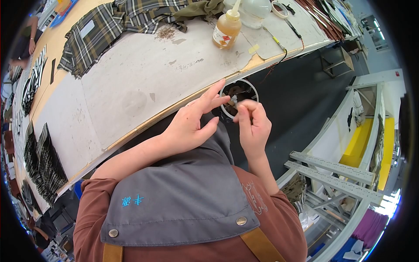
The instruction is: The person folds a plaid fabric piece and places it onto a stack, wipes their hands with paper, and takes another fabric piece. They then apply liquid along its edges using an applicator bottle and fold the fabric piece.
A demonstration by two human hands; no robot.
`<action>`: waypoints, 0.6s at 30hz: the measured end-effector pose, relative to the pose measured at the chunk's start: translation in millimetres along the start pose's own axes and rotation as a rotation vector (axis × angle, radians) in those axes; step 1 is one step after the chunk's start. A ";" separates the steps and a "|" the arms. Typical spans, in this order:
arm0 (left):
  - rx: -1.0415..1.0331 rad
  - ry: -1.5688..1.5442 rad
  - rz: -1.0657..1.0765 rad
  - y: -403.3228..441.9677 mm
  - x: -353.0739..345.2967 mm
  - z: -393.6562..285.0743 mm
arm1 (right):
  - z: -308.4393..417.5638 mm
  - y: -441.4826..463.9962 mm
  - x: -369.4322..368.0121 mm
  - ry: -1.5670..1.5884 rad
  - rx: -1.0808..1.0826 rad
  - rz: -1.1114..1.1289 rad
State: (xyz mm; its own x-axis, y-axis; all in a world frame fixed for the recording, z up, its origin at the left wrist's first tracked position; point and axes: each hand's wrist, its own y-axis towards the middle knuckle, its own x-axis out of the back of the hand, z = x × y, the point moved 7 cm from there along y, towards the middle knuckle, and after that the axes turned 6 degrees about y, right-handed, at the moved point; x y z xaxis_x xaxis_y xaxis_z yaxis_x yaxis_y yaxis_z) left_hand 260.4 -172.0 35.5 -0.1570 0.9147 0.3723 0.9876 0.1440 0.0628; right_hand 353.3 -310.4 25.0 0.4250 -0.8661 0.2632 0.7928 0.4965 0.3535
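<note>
My left hand (192,120) is by the table's front edge, its fingers stretched out and apart, holding nothing that shows. To its right, my right hand (254,129) is closed, thumb against curled fingers and slightly blurred. Whatever may be between those fingers is hidden or too small to name. Just beyond the fingertips, below the table edge, is a round bin (258,92) with a white rim and dark contents. A small whitish scrap (234,99) shows near my right fingers; whether they touch it I cannot tell.
On the table (131,109) lie plaid fabric pieces (98,41), an amber liquid bottle (227,29), a tape roll (279,8) and a yellow-handled tool (276,40). Dark striped pieces (46,161) lie at left. A metal rack (336,170) stands at right. Another person's arm (32,37) shows far left.
</note>
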 end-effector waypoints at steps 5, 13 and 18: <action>-0.001 0.017 0.010 0.6 -1.5 3.0 | 15.5 9.1 -3.3 -0.084 0.210 -0.006; -0.042 0.177 0.025 1.0 -2.2 -1.6 | 27.3 4.2 -19.1 -0.492 0.525 0.085; -0.061 0.216 0.039 1.6 -3.2 -2.7 | 29.8 8.7 -22.4 -0.519 0.590 0.126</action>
State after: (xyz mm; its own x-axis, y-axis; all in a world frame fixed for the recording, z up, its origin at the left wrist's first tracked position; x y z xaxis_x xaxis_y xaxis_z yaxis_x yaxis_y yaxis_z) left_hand 262.5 -175.8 36.9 -0.1224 0.8161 0.5648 0.9919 0.0807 0.0983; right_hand 337.7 -284.9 48.9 0.1230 -0.7357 0.6660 0.3285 0.6635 0.6723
